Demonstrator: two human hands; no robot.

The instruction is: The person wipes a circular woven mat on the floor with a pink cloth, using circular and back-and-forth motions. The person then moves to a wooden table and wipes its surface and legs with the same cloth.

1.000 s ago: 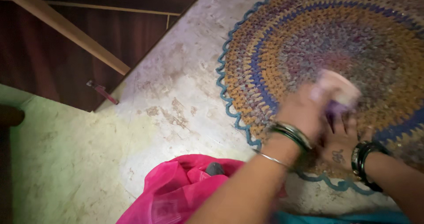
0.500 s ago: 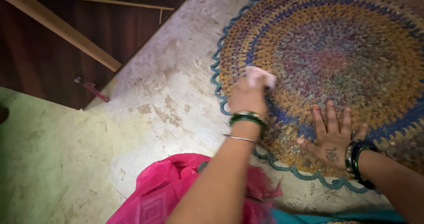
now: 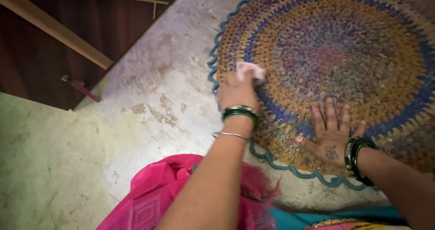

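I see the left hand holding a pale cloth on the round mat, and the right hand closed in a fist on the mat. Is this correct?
Not quite. In the head view the right hand lies flat with fingers spread on the round mat, not in a fist. The left hand does hold the pale cloth there.

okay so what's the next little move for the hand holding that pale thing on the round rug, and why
Probably draw the left hand, gripping the pale brush-like object, back across the crocheted rug. It sits at the rug's left edge, while the right hand lies flat, pinning the near rim.
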